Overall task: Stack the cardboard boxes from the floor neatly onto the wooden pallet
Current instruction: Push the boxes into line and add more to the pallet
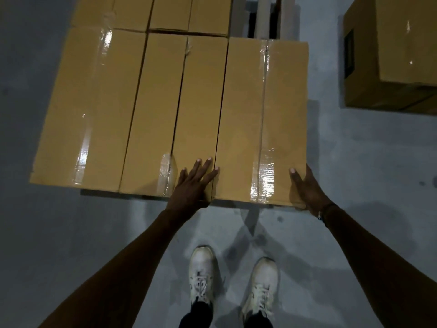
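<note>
Three long taped cardboard boxes lie side by side in the front row on the wooden pallet [264, 17]. The rightmost box [260, 110] has my right hand [307, 188] wrapped around its near right corner. My left hand [194, 183] lies flat with fingers spread on the near edge, across the seam between the rightmost box and the middle box [165, 114]. The left box [87, 107] is untouched. More boxes [170, 13] fill the row behind. Bare pallet slats show at the back right.
Another cardboard box [390, 55] stands on the grey concrete floor [354, 162] at the upper right. My two white sneakers [234, 282] stand just in front of the pallet's near edge.
</note>
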`<move>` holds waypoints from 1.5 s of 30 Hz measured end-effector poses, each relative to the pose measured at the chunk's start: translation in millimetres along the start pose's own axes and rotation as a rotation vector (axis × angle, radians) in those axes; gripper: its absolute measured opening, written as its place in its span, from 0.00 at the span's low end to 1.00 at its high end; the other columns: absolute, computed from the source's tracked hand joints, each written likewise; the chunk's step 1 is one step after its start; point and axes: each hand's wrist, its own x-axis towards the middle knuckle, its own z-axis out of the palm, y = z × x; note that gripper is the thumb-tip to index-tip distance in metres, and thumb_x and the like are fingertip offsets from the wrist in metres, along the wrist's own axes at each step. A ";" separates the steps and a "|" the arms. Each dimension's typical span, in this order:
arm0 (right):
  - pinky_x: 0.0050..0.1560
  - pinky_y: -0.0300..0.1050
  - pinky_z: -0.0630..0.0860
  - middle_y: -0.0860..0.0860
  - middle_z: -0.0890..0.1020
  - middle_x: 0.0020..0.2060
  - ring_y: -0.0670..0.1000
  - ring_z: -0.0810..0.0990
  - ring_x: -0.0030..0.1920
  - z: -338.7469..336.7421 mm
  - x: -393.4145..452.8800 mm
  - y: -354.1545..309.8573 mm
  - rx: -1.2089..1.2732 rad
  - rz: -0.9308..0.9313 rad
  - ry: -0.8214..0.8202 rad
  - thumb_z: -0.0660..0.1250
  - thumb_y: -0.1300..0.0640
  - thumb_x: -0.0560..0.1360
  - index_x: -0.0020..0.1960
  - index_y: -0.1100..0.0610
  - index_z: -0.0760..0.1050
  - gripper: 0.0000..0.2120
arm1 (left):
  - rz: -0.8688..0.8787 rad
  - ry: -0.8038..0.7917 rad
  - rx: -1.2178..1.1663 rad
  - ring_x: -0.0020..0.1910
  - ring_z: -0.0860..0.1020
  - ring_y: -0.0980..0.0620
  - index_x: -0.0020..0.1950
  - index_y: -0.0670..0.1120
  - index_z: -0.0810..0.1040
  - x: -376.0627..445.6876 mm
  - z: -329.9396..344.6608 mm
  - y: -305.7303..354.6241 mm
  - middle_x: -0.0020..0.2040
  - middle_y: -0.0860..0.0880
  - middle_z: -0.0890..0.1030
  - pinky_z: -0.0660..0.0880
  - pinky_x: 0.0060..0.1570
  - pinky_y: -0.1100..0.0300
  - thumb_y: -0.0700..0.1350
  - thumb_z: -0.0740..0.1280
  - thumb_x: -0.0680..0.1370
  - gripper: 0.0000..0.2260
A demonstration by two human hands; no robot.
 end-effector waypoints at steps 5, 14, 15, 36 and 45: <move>0.75 0.66 0.69 0.45 0.75 0.74 0.56 0.74 0.72 3.4 -11.4 -3.7 0.011 0.035 0.004 0.65 0.21 0.69 0.80 0.36 0.59 0.44 | 0.027 0.012 0.040 0.84 0.41 0.45 0.85 0.53 0.52 -2.2 3.7 -2.7 0.85 0.53 0.44 0.44 0.78 0.37 0.49 0.79 0.72 0.50; 0.76 0.57 0.68 0.55 0.70 0.77 0.61 0.71 0.74 13.6 -29.1 -31.5 -0.080 0.114 0.072 0.61 0.37 0.83 0.84 0.49 0.51 0.37 | -0.030 -0.118 -0.019 0.84 0.44 0.42 0.84 0.51 0.55 5.6 -20.5 11.8 0.85 0.51 0.46 0.52 0.76 0.31 0.48 0.82 0.69 0.50; 0.75 0.54 0.68 0.56 0.70 0.77 0.62 0.71 0.74 13.7 -34.6 -37.1 -0.100 0.130 0.112 0.61 0.39 0.84 0.85 0.50 0.50 0.36 | -0.032 -0.164 -0.024 0.84 0.45 0.41 0.84 0.49 0.56 6.8 -28.1 15.5 0.85 0.49 0.47 0.52 0.76 0.31 0.48 0.82 0.68 0.51; 0.60 0.55 0.80 0.51 0.77 0.71 0.55 0.82 0.64 -168.3 -451.7 -288.2 0.469 -0.078 0.487 0.61 0.47 0.86 0.74 0.50 0.71 0.18 | 0.105 0.224 -0.710 0.60 0.80 0.55 0.65 0.50 0.78 -142.6 -423.8 278.9 0.65 0.52 0.81 0.77 0.48 0.57 0.38 0.71 0.79 0.16; 0.54 0.53 0.80 0.55 0.80 0.68 0.58 0.83 0.61 -255.6 -547.1 -274.5 0.646 -0.042 0.635 0.60 0.48 0.87 0.73 0.54 0.73 0.18 | 0.173 0.196 -0.799 0.54 0.83 0.52 0.62 0.49 0.80 -129.9 -477.4 402.0 0.63 0.53 0.81 0.79 0.50 0.58 0.39 0.69 0.81 0.10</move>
